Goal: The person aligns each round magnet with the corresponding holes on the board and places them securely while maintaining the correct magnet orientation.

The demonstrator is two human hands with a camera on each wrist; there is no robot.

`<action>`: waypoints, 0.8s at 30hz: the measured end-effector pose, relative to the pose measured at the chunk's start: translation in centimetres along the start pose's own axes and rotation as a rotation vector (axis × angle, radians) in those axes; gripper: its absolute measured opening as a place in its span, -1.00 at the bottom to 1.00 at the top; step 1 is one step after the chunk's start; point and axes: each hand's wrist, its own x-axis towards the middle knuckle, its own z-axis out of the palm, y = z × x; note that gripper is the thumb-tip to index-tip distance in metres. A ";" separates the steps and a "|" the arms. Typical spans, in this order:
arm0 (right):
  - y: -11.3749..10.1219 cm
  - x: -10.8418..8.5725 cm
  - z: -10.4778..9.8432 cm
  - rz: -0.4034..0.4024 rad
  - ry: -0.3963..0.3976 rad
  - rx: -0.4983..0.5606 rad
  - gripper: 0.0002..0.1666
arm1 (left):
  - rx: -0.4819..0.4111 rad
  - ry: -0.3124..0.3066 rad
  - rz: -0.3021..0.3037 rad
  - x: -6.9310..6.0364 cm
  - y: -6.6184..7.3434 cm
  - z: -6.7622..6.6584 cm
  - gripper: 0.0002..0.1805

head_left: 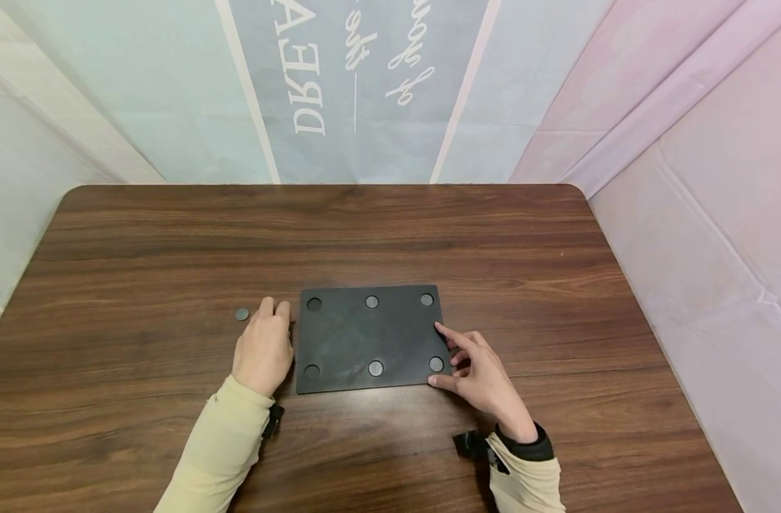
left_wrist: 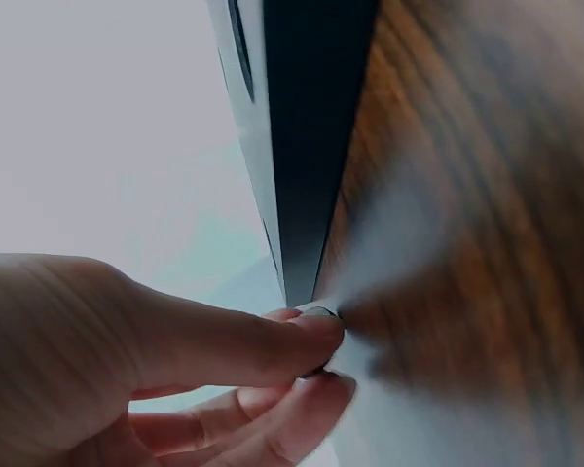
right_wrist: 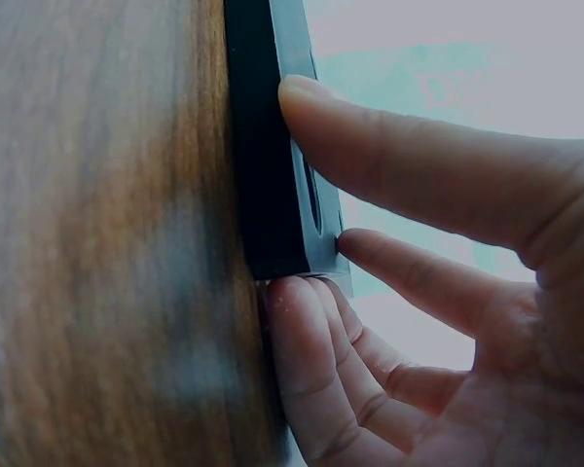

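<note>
A black rectangular board (head_left: 371, 335) with round recesses lies flat on the table. Grey discs sit in the middle and right recesses, such as the lower middle disc (head_left: 375, 368); both left recesses look vacant. Beside the board's left edge, my left hand (head_left: 264, 350) pinches a small dark piece (left_wrist: 317, 371) between thumb and fingertips, low over the tabletop; the fingers hide most of it. My right hand (head_left: 483, 370) holds the board's near right corner, thumb at the front edge, index finger on the right rim, other fingers curled against the side (right_wrist: 307, 331).
A loose grey disc (head_left: 242, 313) lies on the wooden table (head_left: 172, 242), just left of my left hand. Printed cloth (head_left: 378, 157) hangs behind the table's far edge, and pale cloth walls stand at both sides.
</note>
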 end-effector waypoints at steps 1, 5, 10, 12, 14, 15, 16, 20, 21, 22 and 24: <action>0.0 0.0 0.0 0.001 0.000 0.001 -0.08 | -0.015 -0.004 0.000 0.1 0.0 0.0 -0.83; 0.0 0.0 0.0 -0.001 0.001 0.003 -0.08 | -0.078 0.005 0.006 0.5 -0.1 0.0 -0.85; 0.1 0.0 -0.1 0.001 0.001 0.002 -0.08 | -0.135 0.035 0.036 1.5 0.1 0.2 -0.85; 0.1 0.0 -0.1 0.000 0.003 0.002 -0.08 | -0.153 0.036 0.046 1.9 0.3 0.3 -0.85; 0.1 0.0 -0.1 -0.002 0.004 0.003 -0.08 | -0.159 0.035 0.056 2.2 0.6 0.4 -0.85; 0.1 0.0 -0.1 -0.004 0.003 0.004 -0.08 | -0.159 0.035 0.059 2.3 0.7 0.4 -0.84; 0.1 0.0 -0.1 -0.005 0.003 0.005 -0.08 | -0.157 0.035 0.061 2.4 0.8 0.4 -0.84; 0.0 0.0 -0.1 -0.012 -0.001 0.010 -0.08 | -0.137 0.040 0.070 2.6 1.0 0.4 -0.83; 0.0 0.0 -0.1 -0.013 -0.003 0.011 -0.08 | -0.134 0.041 0.069 2.6 1.0 0.5 -0.83; 0.0 0.0 -0.2 -0.014 -0.002 0.012 -0.08 | -0.133 0.041 0.067 2.6 1.0 0.5 -0.84; 0.0 0.0 -0.2 -0.013 -0.003 0.014 -0.08 | -0.135 0.043 0.064 2.6 1.1 0.5 -0.85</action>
